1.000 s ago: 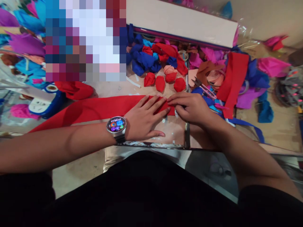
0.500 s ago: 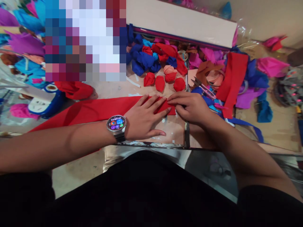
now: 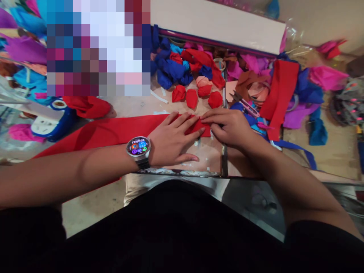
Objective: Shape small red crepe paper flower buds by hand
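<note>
A long red crepe paper strip (image 3: 113, 131) lies across the table and runs off to the left beneath my forearm. My left hand (image 3: 173, 140), with a watch on its wrist, rests flat on the strip near its right end, fingers spread. At that end, my right hand (image 3: 227, 127) has its thumb and fingers pinched together at the strip's upper edge. The exact grip is partly hidden by the fingers. Just beyond the hands sit several small red crumpled paper pieces (image 3: 191, 99), some beside a peach one (image 3: 203, 81).
Pink-handled snips (image 3: 247, 104) lie right of my right hand. Behind are blue paper scraps (image 3: 170, 72) and a long white box (image 3: 218, 24). Another red strip (image 3: 280, 98) drapes over the pile at right. A blue-and-white power socket (image 3: 47, 123) stands at left.
Both hands stay in nearly the same place on the red crepe paper strip. The view has shifted very slightly.
</note>
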Demonstrator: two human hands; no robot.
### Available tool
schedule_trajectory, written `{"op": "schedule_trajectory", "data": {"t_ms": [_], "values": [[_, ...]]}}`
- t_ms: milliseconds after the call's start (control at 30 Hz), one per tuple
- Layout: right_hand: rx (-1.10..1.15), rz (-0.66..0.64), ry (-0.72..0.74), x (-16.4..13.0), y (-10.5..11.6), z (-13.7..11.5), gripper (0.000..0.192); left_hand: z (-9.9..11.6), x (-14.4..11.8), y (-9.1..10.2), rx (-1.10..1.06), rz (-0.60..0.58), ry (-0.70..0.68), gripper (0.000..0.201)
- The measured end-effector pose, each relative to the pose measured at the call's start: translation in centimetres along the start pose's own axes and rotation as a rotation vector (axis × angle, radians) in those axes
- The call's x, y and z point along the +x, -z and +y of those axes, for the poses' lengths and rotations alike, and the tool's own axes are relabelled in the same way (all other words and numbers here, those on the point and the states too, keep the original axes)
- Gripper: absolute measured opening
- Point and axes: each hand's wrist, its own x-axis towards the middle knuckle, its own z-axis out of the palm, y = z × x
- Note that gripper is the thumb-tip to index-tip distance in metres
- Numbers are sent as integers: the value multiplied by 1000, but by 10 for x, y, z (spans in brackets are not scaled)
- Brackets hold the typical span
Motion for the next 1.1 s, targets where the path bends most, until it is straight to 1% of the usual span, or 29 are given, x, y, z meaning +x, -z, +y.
{"op": "schedule_trajectory", "data": {"t_ms": [167,467,733,900,1100], "values": [[19,16,-9,0,-1,-1,40,0,0,0,6,-6,-2,86],[21,8,7,0,0,-4,40,-7,3,-5,-20,50,-46,87],[-17,6,34,-1,-1,0,40,-9,6,-4,-17,82,-67,83],[-19,-4,27,-1,-1,1,40,-11,6,-6,-36,77,-80,86],[-7,5,34,0,0,-2,38,-12,7,-6,-37,99,-81,84]]}}
